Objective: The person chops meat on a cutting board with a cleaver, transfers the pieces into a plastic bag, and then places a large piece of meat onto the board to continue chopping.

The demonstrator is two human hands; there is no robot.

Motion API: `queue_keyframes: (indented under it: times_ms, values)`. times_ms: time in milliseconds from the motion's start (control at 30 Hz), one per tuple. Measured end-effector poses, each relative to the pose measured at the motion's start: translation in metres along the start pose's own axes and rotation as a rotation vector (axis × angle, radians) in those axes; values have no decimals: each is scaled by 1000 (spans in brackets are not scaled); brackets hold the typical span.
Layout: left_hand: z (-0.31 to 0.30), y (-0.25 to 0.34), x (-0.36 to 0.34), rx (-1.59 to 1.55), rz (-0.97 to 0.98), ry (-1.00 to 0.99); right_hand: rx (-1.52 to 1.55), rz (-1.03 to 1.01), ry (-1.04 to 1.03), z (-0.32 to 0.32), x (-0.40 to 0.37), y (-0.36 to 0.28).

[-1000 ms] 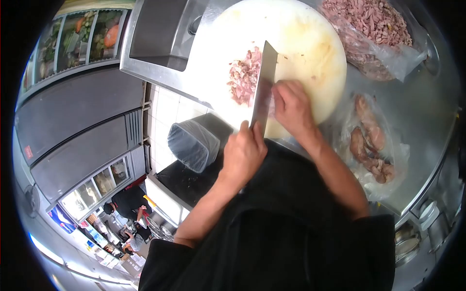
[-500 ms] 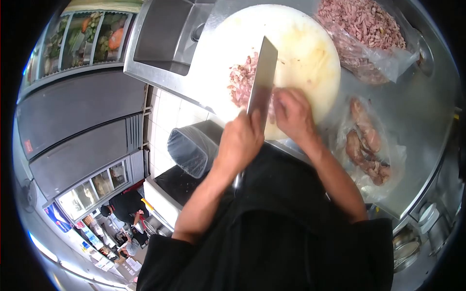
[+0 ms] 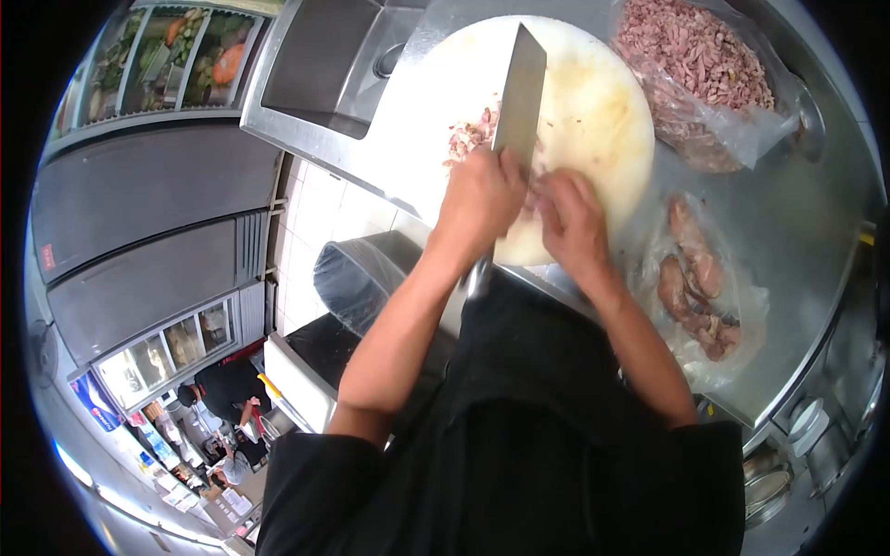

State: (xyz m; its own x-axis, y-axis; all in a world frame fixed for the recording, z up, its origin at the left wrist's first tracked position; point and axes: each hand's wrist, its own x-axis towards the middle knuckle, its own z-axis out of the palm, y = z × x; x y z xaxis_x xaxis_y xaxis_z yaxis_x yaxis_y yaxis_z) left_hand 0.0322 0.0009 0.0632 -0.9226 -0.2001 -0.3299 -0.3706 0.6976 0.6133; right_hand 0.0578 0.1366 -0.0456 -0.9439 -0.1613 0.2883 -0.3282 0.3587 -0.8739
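Observation:
My left hand (image 3: pixel 482 199) is closed around the handle of a wide-bladed cleaver (image 3: pixel 525 93), its blade pointing away from me over the round white cutting board (image 3: pixel 603 111). Chopped pink meat (image 3: pixel 471 136) lies on the board left of the blade, partly covered by my left hand. On the blade's right side, my right hand (image 3: pixel 575 218) has curled fingers pressed at a small piece of meat (image 3: pixel 531 201), which they mostly hide.
A plastic bag of chopped meat (image 3: pixel 691 56) sits at the board's upper right. Larger meat pieces (image 3: pixel 693 246) rest on plastic below it. A metal sink (image 3: pixel 320 69) is at upper left, a lined bin (image 3: pixel 357 283) below. Another person (image 3: pixel 227 389) stands farther off.
My left hand and the cleaver have shifted up and right, covering more of the chopped pile. My right hand has moved slightly right, staying beside the blade. The view has shifted a little.

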Motion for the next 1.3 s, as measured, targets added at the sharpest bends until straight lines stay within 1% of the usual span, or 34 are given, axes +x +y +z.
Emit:
queue_keyframes:
  times_ms: [33, 133, 200, 267, 367, 467, 533, 567, 600, 667, 700, 767, 867, 933, 1033, 1067, 1133, 1233, 1300]
  values:
    - [0, -11, -16, 73, 70, 3, -30, -5, 15, 0, -4, 1]
    - [12, -38, -65, 130, 36, 33, -8, -22, -6, 3, -8, 6]
    - [24, -43, -80, 198, 28, 85, -5, -36, -40, 3, -7, 8]
    - [34, -40, -63, 170, 75, 124, -1, -60, -91, 3, -6, 9]
    - [42, -32, -6, 128, 160, 209, -58, -73, -155, 1, -2, 10]
    - [43, -25, 32, 86, 201, 235, -29, -70, -166, -2, -7, 12]
    - [29, -19, 24, 84, 113, 140, -13, -38, -128, -3, -8, 9]
    - [20, -17, 13, 89, 63, 84, -36, -54, -108, -3, -7, 9]
    - [12, -12, -6, 79, 60, 57, -57, -64, -92, -3, -8, 8]
    - [11, -23, -41, 107, -23, 6, -68, -69, -85, -3, -12, 8]
    - [13, -30, -58, 137, 27, 7, -63, -69, -91, -3, -10, 8]
    - [24, -37, -78, 218, -19, 33, -63, -65, -104, -1, -9, 10]
    - [38, -36, -58, 99, 68, 130, -75, -56, -139, 1, -8, 12]
    - [42, -30, -20, 80, 188, 186, -76, -49, -175, -1, -7, 10]
    - [43, -18, 22, 57, 123, 207, -94, -107, -194, -4, -5, 11]
    - [40, -17, 21, 83, 128, 203, -63, -55, -223, -9, -4, 12]
    - [32, -19, 10, 150, 131, 180, -29, -67, -269, -28, 0, 5]
    - [13, -16, -36, 106, 64, 32, 9, -91, -291, -35, -1, 5]
    - [16, -22, -62, 100, 26, 17, 17, -111, -287, -33, -5, 10]
